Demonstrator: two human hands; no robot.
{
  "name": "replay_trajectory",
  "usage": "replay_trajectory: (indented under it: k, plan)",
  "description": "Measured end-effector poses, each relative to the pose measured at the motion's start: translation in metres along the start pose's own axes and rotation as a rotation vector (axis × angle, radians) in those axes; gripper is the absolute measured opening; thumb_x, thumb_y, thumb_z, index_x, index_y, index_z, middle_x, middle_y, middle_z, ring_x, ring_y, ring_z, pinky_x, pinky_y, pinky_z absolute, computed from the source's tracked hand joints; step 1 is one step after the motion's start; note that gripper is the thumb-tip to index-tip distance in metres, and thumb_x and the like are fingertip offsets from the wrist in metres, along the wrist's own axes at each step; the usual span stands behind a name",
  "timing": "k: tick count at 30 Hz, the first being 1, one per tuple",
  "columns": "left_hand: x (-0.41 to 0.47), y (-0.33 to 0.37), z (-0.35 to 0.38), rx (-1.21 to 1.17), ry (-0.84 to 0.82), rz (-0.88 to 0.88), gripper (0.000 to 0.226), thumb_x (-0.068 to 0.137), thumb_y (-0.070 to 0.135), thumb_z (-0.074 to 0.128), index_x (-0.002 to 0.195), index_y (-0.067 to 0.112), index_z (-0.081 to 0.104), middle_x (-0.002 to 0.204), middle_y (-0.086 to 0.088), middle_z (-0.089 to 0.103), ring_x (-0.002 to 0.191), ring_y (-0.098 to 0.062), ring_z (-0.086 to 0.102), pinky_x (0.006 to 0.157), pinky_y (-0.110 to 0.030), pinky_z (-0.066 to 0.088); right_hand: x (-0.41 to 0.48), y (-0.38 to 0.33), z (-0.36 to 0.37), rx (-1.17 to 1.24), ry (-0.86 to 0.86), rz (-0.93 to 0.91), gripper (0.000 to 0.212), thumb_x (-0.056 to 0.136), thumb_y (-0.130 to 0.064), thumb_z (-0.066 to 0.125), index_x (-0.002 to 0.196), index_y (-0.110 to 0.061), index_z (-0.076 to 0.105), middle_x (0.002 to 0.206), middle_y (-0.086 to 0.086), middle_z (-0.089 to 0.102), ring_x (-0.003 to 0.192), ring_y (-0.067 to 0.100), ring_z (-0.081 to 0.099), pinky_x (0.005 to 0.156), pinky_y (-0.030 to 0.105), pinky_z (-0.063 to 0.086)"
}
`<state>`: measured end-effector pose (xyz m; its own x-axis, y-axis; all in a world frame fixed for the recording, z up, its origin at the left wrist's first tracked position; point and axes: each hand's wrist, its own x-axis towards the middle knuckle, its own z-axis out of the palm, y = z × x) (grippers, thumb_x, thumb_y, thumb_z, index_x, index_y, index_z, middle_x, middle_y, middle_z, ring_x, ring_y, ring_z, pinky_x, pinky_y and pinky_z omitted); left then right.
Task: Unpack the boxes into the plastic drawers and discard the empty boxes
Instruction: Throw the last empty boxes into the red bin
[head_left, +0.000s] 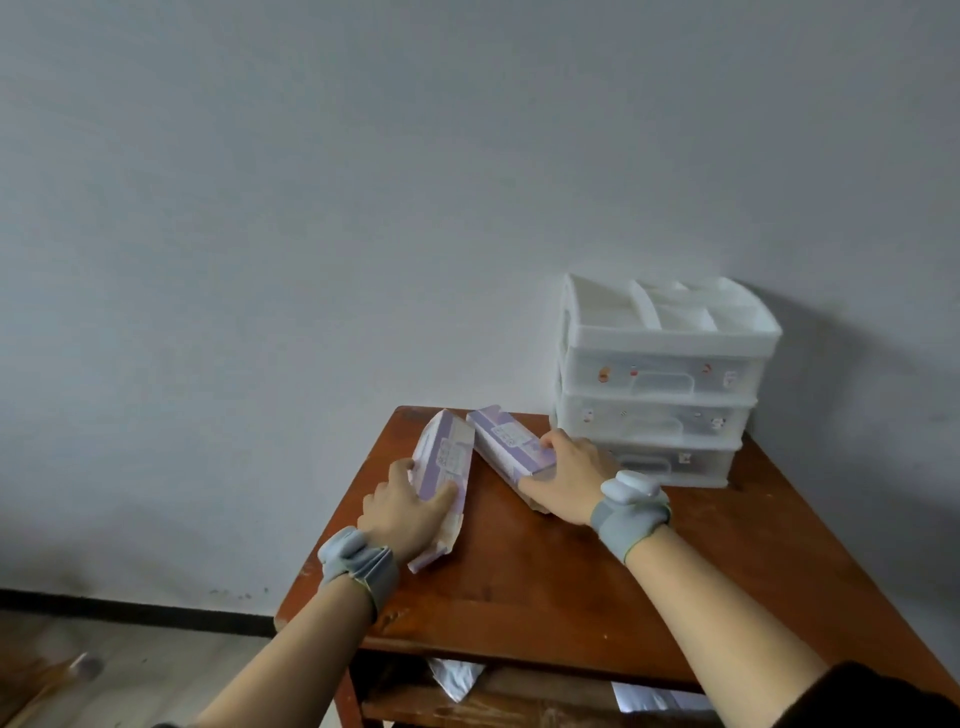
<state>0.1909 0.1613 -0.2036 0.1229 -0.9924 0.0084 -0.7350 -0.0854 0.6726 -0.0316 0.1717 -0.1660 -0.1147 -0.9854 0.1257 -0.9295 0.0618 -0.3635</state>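
Beneath your arms a reddish-brown wooden table (571, 582) stands against a pale grey wall. Your left hand (402, 512) clasps the near end of a long lilac-and-white cardboard box (447, 467), whose long axis runs away from you, leaning slightly right, with its near flap open. Your right hand (569, 478) grips a second lilac cardboard box (506, 441), angled towards the far left. Behind them, at the table's far right corner, sits a white translucent three-drawer plastic unit (660, 384), drawers closed
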Motion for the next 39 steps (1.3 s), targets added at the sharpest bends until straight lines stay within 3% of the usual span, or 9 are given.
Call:
replay_trajectory:
  k: [3,5,10,18,23,26,31,36,39]
  plan:
    - [-0.011,0.012,0.002,-0.110,-0.006,-0.002,0.066,0.090,0.061,0.054,0.141,0.024,0.033,0.121,-0.001,0.058,0.094,-0.021,0.065,0.078,-0.035,0.060,-0.010,0.011,-0.008,0.083,-0.024,0.002,0.057,0.081,-0.059,0.054,0.132,-0.033,0.045,0.127,0.000,0.059,0.108,0.026,0.059,0.081,0.032,0.050]
    - [-0.022,0.023,-0.005,-0.222,0.023,-0.022,0.064,0.093,0.056,0.055,0.141,0.019,0.034,0.118,-0.001,0.058,0.093,-0.021,0.064,0.076,-0.034,0.057,-0.017,0.013,-0.015,0.301,-0.057,0.021,0.052,0.088,-0.052,0.050,0.137,-0.035,0.043,0.126,-0.003,0.055,0.116,0.025,0.055,0.072,0.024,0.046]
    - [-0.044,0.035,-0.047,-0.498,0.130,0.045,0.065,0.096,0.044,0.058,0.144,0.015,0.027,0.106,-0.012,0.070,0.082,-0.028,0.071,0.064,-0.042,0.059,-0.037,-0.004,-0.029,0.747,-0.052,-0.008,0.040,0.094,-0.045,0.049,0.134,-0.038,0.048,0.105,-0.008,0.059,0.074,0.013,0.065,0.058,0.022,0.047]
    - [-0.097,-0.003,-0.132,-0.383,0.429,0.084,0.061,0.096,0.047,0.060,0.140,0.021,0.028,0.097,0.003,0.064,0.073,-0.023,0.069,0.058,-0.037,0.059,-0.057,-0.087,-0.007,1.037,-0.260,-0.186,0.024,0.096,-0.033,0.054,0.119,-0.032,0.057,0.095,0.003,0.068,0.060,0.020,0.063,0.041,0.025,0.043]
    - [-0.127,-0.061,-0.162,-0.297,0.533,0.017,0.064,0.093,0.053,0.061,0.144,0.026,0.035,0.100,0.008,0.066,0.085,-0.018,0.070,0.073,-0.038,0.058,-0.073,-0.145,0.019,1.007,-0.368,-0.236,0.032,0.090,-0.041,0.060,0.118,-0.024,0.061,0.096,0.006,0.071,0.065,0.019,0.069,0.045,0.027,0.050]
    - [-0.144,-0.117,-0.182,-0.302,0.551,-0.094,0.065,0.086,0.052,0.064,0.141,0.026,0.041,0.112,-0.004,0.068,0.091,-0.019,0.070,0.079,-0.040,0.059,-0.094,-0.194,0.052,0.920,-0.440,-0.273,0.031,0.088,-0.044,0.060,0.114,-0.027,0.062,0.089,0.002,0.072,0.067,0.019,0.070,0.053,0.028,0.056]
    - [-0.149,-0.198,-0.185,-0.312,0.499,-0.253,0.060,0.093,0.027,0.062,0.147,0.019,0.039,0.120,-0.006,0.061,0.076,-0.007,0.061,0.047,-0.013,0.050,-0.111,-0.250,0.114,0.641,-0.445,-0.339,0.038,0.084,-0.051,0.059,0.116,-0.030,0.063,0.113,-0.001,0.069,0.099,0.024,0.066,0.087,0.032,0.053]
    - [-0.152,-0.279,-0.165,-0.340,0.458,-0.494,0.079,0.070,0.055,0.062,0.139,0.025,0.036,0.122,-0.010,0.062,0.094,-0.033,0.069,0.078,-0.050,0.061,-0.128,-0.281,0.183,0.407,-0.484,-0.356,0.041,0.084,-0.046,0.064,0.119,-0.026,0.060,0.122,0.010,0.060,0.107,0.030,0.059,0.083,0.029,0.045]
    - [-0.163,-0.327,-0.135,-0.362,0.401,-0.664,0.077,0.068,0.054,0.062,0.132,0.022,0.034,0.116,-0.009,0.064,0.096,-0.036,0.068,0.088,-0.053,0.057,-0.139,-0.281,0.234,0.332,-0.606,-0.301,0.039,0.083,-0.045,0.063,0.117,-0.027,0.059,0.119,0.007,0.063,0.097,0.028,0.058,0.082,0.032,0.050]
